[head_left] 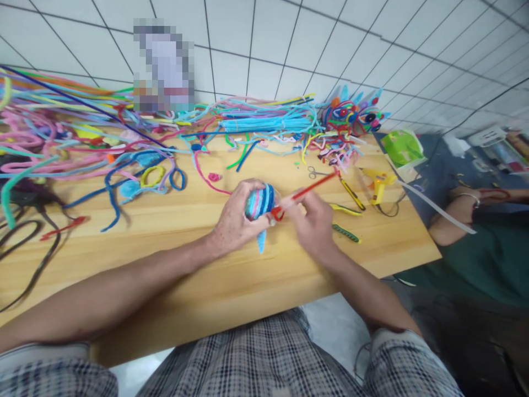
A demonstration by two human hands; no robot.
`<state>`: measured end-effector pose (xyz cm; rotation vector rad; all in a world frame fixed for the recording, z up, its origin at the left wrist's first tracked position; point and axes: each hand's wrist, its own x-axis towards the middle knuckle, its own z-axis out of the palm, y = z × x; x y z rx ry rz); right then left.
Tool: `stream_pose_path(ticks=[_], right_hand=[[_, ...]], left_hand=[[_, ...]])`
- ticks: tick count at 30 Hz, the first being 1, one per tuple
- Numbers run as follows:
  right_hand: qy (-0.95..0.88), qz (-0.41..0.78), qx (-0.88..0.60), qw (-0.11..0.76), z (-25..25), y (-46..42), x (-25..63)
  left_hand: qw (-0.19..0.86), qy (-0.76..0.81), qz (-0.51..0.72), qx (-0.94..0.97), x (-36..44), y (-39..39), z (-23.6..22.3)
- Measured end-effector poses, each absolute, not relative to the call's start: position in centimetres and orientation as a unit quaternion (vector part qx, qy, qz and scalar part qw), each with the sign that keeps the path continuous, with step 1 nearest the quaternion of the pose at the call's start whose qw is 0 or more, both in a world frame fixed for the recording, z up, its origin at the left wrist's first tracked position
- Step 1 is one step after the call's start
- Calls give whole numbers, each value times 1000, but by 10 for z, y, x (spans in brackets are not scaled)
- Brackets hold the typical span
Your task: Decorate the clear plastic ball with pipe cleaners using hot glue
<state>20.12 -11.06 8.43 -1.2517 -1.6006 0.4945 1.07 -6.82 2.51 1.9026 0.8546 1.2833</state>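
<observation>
My left hand (232, 223) is closed around a striped ball of pipe cleaners (261, 200), banded in dark blue, light blue and pink. From beneath the ball a light-blue pointed piece (261, 242) sticks out. My right hand (313, 225), slightly blurred, pinches a red pipe cleaner (314, 186) close to the ball's right side. One end of the red pipe cleaner curls into a small loop against the ball; the other points up and to the right. The palm side of the ball is hidden by my left fingers.
Loose pipe cleaners (268, 124) line the back of the wooden table (173, 270), with colourful fuzzy figures (355, 116) at back right. Scissors (318, 173), a utility knife (351, 191), and a yellow glue gun (377, 184) lie rightward. Another person's arm (448, 218) is at far right.
</observation>
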Motion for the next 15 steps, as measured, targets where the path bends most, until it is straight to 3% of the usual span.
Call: stream_pose_path(ticks=[3,8,12,15], right_hand=[[-546,276,-573,546,87,-102,207],[-574,264,-563,534,100,-83,233],[-608,188,-659,401,98,-54,275],[-619,132,-670,387,83,-62,282]], left_hand=[[344,327,484,735,11,-69,25],[355,327,482,731,8,-69,24],[373,346,477,717,5,-68,24],[380,365,472,707,4,-68,24]])
